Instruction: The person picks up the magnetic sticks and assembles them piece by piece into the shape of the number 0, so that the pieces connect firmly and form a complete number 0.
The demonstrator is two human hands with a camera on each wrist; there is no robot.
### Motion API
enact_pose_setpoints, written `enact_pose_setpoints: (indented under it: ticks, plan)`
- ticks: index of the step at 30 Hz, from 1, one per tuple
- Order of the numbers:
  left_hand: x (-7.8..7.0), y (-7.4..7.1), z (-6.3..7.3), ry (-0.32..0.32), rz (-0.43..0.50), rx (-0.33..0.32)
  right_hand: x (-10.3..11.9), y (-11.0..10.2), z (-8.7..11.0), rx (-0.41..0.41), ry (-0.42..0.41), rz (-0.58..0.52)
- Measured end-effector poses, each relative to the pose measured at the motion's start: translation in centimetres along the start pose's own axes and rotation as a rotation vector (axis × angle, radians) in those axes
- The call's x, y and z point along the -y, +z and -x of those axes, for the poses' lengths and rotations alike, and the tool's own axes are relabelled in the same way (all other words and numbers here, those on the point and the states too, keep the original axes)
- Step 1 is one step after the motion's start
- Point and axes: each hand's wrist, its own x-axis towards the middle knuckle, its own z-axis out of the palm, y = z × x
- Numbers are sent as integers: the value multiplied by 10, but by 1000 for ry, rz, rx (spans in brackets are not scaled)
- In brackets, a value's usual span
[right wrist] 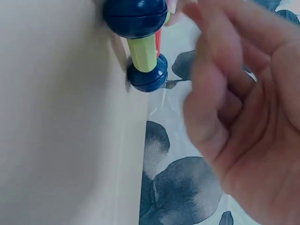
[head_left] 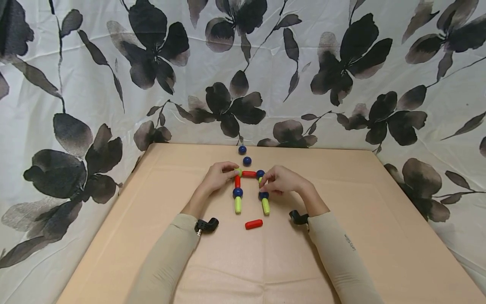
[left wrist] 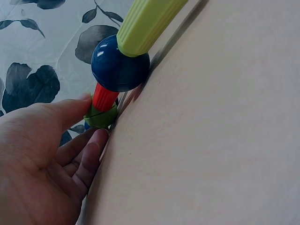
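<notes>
My left hand (head_left: 217, 177) pinches a green ball (left wrist: 100, 119) at the upper left corner of a frame of rods and balls lying on the table. A red rod (head_left: 249, 174) runs from that ball to a blue ball (head_left: 260, 173). Down the left side come a red rod (left wrist: 105, 97), a blue ball (left wrist: 120, 65) and a yellow-green rod (left wrist: 149, 26). On the right side, a short yellow-green rod (right wrist: 143, 54) links two blue balls, with another yellow-green rod (head_left: 265, 206) below. Beside this side hovers my right hand (right wrist: 248, 103), fingers loosely bent, blurred and holding nothing.
Two loose blue balls, a nearer one (head_left: 247, 161) and a farther one (head_left: 242, 150), lie beyond the frame near the table's far edge. One loose red rod (head_left: 253, 224) lies on the near side. A flowered cloth (head_left: 288, 76) hangs behind the table (head_left: 171, 257).
</notes>
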Motion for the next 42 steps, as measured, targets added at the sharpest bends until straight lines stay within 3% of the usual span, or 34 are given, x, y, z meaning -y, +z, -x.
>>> enact_pose_setpoints:
  ticks: [3,5,10,15,24,37,42]
  plan:
    - [1,1,0,-3,3,4,0,-3,-12,-203,-28,147]
    - [1,1,0,-7,7,4,0,-4,-22,-295,-9,213]
    - [0,1,0,-8,17,4,-5,-7,-46,-378,56,280]
    - [0,3,-1,8,10,4,-11,-10,-67,-368,73,309]
    - [0,3,0,14,6,6,-19,-4,-91,-205,54,386]
    - [1,3,1,21,10,1,-5,9,-104,-300,187,436]
    - [1,3,1,26,2,-7,-5,11,-105,-278,190,484]
